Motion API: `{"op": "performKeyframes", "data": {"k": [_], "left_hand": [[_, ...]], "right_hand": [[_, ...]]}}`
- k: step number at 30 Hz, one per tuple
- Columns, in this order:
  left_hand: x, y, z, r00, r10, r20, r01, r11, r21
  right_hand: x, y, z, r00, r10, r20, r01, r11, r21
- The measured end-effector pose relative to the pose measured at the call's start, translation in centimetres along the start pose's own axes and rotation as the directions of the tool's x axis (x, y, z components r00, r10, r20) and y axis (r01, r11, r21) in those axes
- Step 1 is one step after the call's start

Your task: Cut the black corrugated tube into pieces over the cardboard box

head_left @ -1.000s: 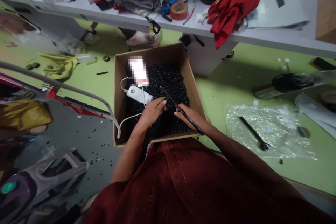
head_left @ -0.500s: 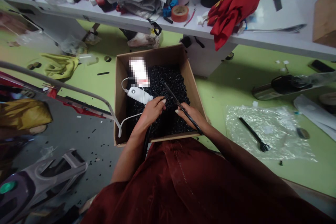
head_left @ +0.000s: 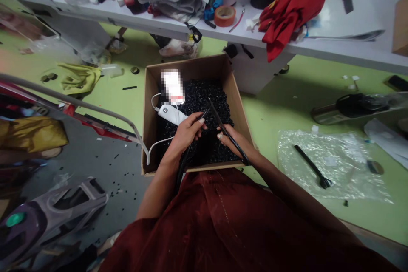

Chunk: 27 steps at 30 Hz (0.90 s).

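Both hands are over an open cardboard box filled with many small black pieces. My left hand is closed, pinching the end of a black strip that trails down beside the wrist and over the near rim. In my right hand is a long, narrow dark tool with a thin blade and black handle, apparently scissors. Their tip points up and left, just right of the pinched end. A white power bank and a phone with a blurred screen lie on the pieces.
A white cable and a grey bent tube reach the box's left side. Behind stands a cluttered white bench with an orange tape roll and red cloth. To the right, a black fork-ended tool lies on clear plastic.
The view has shifted slightly, so everything sits a little further right. My left hand has turned and risen a little, with more of the black strip's end showing. The scissors remain in my right hand.
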<state>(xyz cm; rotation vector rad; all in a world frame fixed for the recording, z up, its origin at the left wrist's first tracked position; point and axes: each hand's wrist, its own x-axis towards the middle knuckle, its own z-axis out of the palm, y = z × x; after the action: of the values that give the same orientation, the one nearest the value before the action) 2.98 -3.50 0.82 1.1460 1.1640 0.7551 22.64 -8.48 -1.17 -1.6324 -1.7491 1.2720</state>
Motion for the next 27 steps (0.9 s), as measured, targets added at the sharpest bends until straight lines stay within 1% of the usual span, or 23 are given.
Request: {"op": "performKeyframes", "data": {"k": [4, 8, 16, 20, 27], "left_hand": [[0.0, -0.1, -0.1, 0.999, 0.003, 0.035, -0.003, 1.0, 0.006], [-0.2, 0.3, 0.1, 1.0, -0.009, 0.021, 0.009, 1.0, -0.017], [-0.4, 1.1, 0.4, 0.999, -0.038, -0.02, 0.037, 0.999, -0.01], [-0.3, 1.0, 0.4, 0.999, -0.034, -0.013, 0.034, 0.998, 0.05], [-0.2, 0.3, 0.2, 0.998, 0.056, -0.027, -0.048, 0.97, 0.239]], "right_hand": [[-0.1, -0.3, -0.1, 1.0, -0.018, -0.002, 0.018, 1.0, -0.018], [-0.1, -0.4, -0.1, 1.0, -0.016, 0.018, 0.017, 0.999, -0.029], [-0.2, -0.7, -0.1, 0.997, -0.041, 0.07, 0.046, 0.996, -0.073], [-0.2, -0.9, -0.1, 0.995, -0.054, 0.088, 0.061, 0.994, -0.086], [0.0, -0.9, -0.1, 0.992, -0.078, 0.096, 0.085, 0.994, -0.07]]}}
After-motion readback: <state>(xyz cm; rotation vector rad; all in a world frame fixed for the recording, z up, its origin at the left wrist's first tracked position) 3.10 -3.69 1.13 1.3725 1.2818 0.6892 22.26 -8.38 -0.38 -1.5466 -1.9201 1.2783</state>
